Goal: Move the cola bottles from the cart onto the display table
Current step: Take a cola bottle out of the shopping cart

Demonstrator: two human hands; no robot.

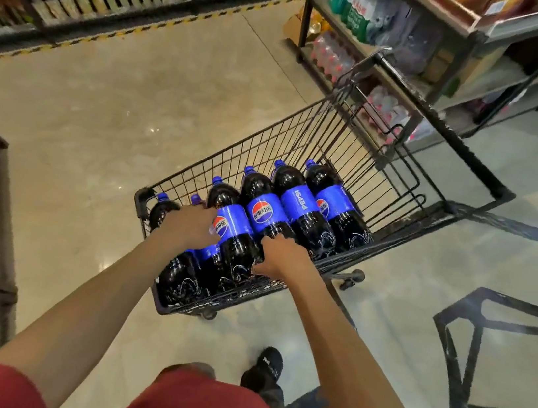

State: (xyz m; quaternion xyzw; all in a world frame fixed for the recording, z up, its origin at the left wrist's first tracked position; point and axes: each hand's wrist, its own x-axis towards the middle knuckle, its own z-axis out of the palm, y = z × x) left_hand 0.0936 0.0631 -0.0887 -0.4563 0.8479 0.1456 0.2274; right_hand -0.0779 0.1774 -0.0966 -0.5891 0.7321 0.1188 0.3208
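Right, both of your hands are down in the cart [331, 133]; your left hand [188, 227] lies over the upper side of one bottle [235, 225], fingers curled down onto its blue label; your right hand [279, 257] is on the other side of the same bottle, thumb against its dark lower body and fingers curled over the top, so the bottle sits clasped between the two hands and lies on its side in the basket. Whether the right fingers also touch the next bottle along, you cannot tell from here. The other bottles [298, 204] lie in a row, caps pointing away from you; three run beyond your right hand, side by side and touching, and two are partly hidden under your left hand and forearm. Past the cart's far end, well beyond your right hand, stands a shelf [464, 34] of packed water; a black frame [469, 356] stands on the floor [101, 111] outside your right forearm.
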